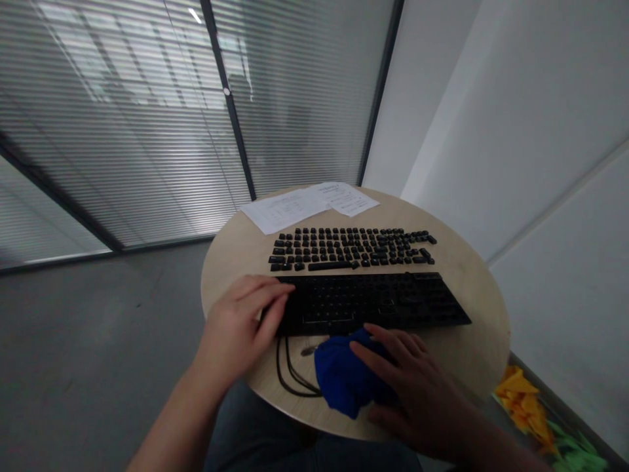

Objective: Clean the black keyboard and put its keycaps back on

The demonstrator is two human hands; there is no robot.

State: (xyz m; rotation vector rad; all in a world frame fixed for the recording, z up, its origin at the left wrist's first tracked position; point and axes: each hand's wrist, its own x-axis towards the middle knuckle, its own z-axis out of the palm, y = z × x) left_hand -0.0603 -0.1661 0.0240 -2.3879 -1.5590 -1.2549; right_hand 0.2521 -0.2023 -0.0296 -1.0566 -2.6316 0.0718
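As left hand [246, 321] grips keyboard [358, 298], right hand [410, 373] holds cloth [344, 377] near front edge of desk [233, 259]; likely wiping, next stroke needing firm steadying.

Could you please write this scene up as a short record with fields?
Left hand: fingers on the left end of the keyboard base
Right hand: on a crumpled blue cloth, by the base's near edge
Keyboard base: black, its keycaps off
Keycaps: black, loose, laid in rows beyond the base
Cable: dark, looped on the near side, left of the cloth
Papers: printed sheets at the table's far edge
Table: round, light wood
Floor, right: orange material and green material
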